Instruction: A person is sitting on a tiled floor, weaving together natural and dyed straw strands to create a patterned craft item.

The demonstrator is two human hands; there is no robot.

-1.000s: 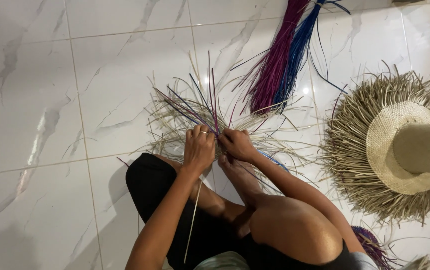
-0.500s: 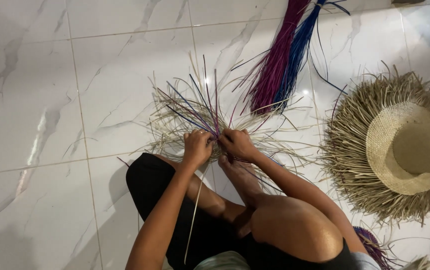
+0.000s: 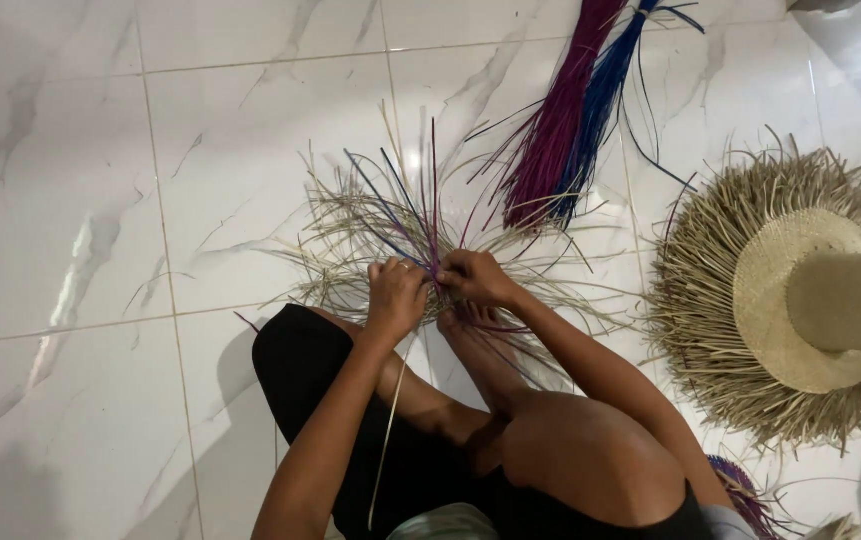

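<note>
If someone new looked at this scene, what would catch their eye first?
Probably the fan of pale, purple and blue straw strands at the centre of the white tiled floor, gripped by the left hand and right hand. Next, the fringed straw hat at the right, and the purple and blue bundles at the top.

Fanned pale straw strands (image 3: 371, 225), purple-blue strands mixed, floor
</note>
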